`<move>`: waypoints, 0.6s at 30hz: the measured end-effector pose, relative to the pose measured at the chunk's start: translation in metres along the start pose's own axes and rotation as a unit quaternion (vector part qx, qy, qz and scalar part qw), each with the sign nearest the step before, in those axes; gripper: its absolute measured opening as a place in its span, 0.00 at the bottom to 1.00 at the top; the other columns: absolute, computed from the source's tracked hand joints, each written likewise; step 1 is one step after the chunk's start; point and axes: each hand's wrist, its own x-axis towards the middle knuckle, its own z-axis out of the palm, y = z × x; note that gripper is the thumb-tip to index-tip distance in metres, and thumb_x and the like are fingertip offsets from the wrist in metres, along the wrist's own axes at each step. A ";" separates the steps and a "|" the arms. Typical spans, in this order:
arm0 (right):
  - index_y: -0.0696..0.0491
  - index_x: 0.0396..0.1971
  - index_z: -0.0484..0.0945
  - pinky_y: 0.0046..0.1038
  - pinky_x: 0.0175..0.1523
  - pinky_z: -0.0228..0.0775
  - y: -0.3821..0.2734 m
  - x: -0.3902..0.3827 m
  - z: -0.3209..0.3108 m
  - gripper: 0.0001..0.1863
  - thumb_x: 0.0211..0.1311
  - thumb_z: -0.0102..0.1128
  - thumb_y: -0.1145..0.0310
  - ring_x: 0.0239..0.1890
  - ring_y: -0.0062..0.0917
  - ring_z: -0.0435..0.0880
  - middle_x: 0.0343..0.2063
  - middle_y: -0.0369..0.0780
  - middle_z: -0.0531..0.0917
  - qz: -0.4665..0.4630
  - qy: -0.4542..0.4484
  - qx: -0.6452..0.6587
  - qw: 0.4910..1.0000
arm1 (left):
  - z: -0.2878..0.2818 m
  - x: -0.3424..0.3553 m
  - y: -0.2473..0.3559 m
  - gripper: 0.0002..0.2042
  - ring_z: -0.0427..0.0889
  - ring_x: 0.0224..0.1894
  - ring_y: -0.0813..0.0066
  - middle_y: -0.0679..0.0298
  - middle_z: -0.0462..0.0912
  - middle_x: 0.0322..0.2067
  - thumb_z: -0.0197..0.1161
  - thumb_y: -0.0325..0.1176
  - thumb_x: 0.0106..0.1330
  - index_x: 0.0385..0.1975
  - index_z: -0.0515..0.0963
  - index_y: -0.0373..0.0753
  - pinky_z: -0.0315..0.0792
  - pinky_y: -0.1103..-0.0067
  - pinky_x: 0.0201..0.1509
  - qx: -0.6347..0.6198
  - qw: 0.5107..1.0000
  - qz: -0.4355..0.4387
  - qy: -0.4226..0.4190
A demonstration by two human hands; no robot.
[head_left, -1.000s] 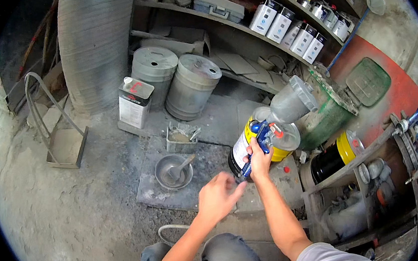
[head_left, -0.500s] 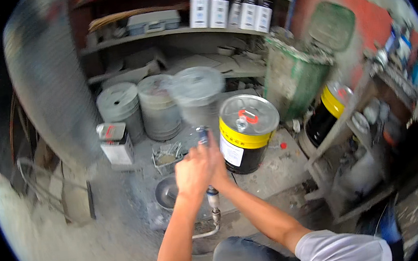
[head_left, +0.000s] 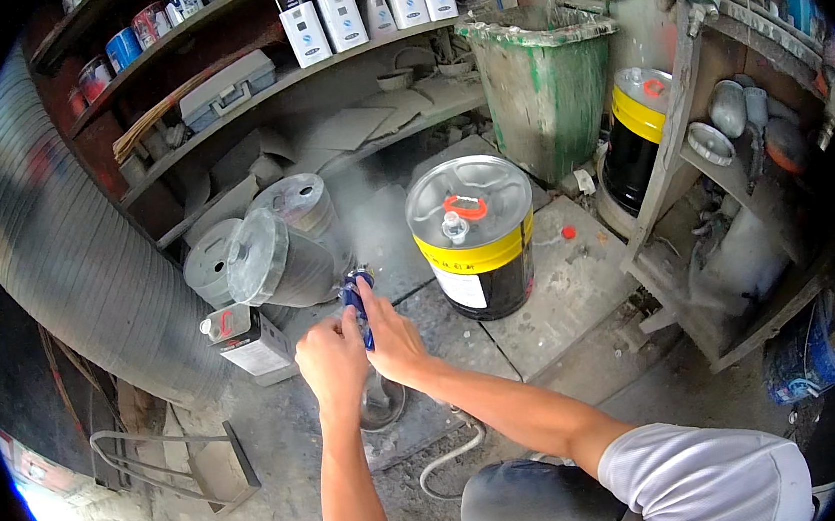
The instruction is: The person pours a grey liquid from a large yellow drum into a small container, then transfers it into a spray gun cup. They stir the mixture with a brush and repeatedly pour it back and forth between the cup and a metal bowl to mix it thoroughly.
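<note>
My left hand [head_left: 332, 364] and my right hand [head_left: 392, 343] are closed together around a blue air gun [head_left: 351, 302] with a metal tip pointing away from me. A pale hose [head_left: 452, 463] runs below my hands. Beyond the tip, a grey clear-sided bucket [head_left: 277, 259] tilts over on its side against two other dusty lidded buckets, one being the far bucket [head_left: 293, 200]. Pale haze hangs to its right. A white-and-black tin [head_left: 249, 342] leans beside the tilted bucket. Under my hands sits a round metal bowl [head_left: 381, 405], partly hidden.
A black drum with a yellow band [head_left: 476, 245] stands to the right of my hands; a similar drum [head_left: 632, 139] is farther back. Behind are a green bin [head_left: 553, 97] and shelves with tins [head_left: 343, 11]. A wooden rack [head_left: 702, 183] is at right, a large ribbed duct [head_left: 73, 233] at left.
The nearest grey bucket, upright before, has tipped over toward the left. My hands and the air gun stay joined and now point at its right side. My view has shifted.
</note>
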 end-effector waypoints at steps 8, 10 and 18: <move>0.56 0.72 0.44 0.43 0.46 0.74 0.007 -0.002 -0.007 0.51 0.49 0.65 0.79 0.46 0.49 0.77 0.45 0.52 0.72 -0.033 0.013 -0.023 0.999 | -0.004 -0.003 0.017 0.16 0.82 0.25 0.49 0.52 0.81 0.18 0.70 0.40 0.56 0.19 0.79 0.31 0.74 0.63 0.33 -0.055 0.986 -0.150 -0.046; 0.56 0.72 0.44 0.43 0.45 0.75 0.003 -0.003 -0.009 0.51 0.49 0.65 0.78 0.45 0.49 0.78 0.44 0.51 0.72 -0.024 -0.002 -0.021 0.999 | -0.002 -0.003 0.009 0.16 0.82 0.24 0.50 0.52 0.81 0.18 0.71 0.40 0.54 0.19 0.79 0.32 0.75 0.65 0.33 -0.053 0.989 -0.129 -0.043; 0.55 0.72 0.44 0.46 0.42 0.74 0.019 -0.009 0.007 0.50 0.52 0.65 0.73 0.38 0.54 0.80 0.42 0.53 0.75 -0.069 0.037 0.021 0.997 | 0.003 -0.018 0.009 0.17 0.79 0.17 0.65 0.57 0.79 0.15 0.73 0.42 0.53 0.21 0.79 0.32 0.72 0.72 0.27 -0.037 0.996 -0.074 0.019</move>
